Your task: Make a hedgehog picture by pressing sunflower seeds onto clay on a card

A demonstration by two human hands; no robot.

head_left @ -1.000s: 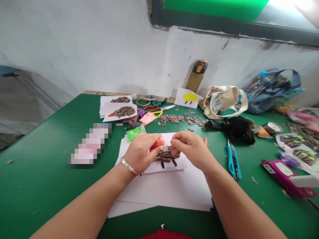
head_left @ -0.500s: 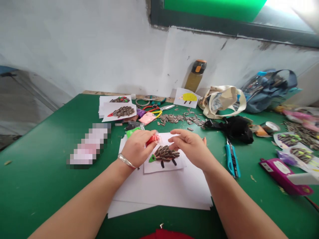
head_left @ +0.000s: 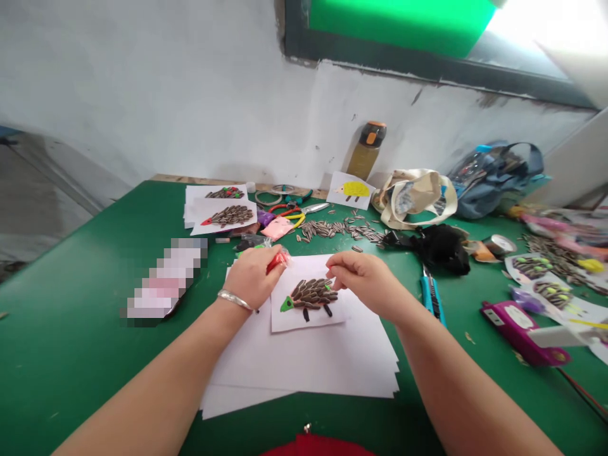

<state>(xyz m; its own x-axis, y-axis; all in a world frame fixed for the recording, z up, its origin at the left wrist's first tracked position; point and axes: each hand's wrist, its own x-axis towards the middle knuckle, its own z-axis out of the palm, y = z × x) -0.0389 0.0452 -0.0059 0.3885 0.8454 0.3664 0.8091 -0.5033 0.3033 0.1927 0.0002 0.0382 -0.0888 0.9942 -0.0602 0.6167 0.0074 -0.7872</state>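
Observation:
My left hand (head_left: 254, 278), a silver bangle at its wrist, is closed around a clear packet of red modelling clay (head_left: 279, 258). The fingertips of my right hand (head_left: 358, 278) are pinched together over the upper right of the picture, with a tiny red bit of clay just showing at their tips. Between both hands lies a hedgehog picture (head_left: 311, 297) on white card, its back covered in sunflower seeds, with a green head, black legs and a little green spot among the seeds. Beneath it is a stack of white paper (head_left: 304, 367).
Finished hedgehog cards (head_left: 228, 216) lie at the back left, near pliers and scissors (head_left: 313, 208). Loose sunflower seeds (head_left: 332, 229) are scattered behind the paper. A blue utility knife (head_left: 431, 294) and a purple glue gun (head_left: 522, 332) lie right. A bottle (head_left: 365, 152) stands by the wall.
My right fingers have closed from a loose spread into a pinch by the seeds. My left hand has shifted slightly left with the red packet. The camera view has turned a little.

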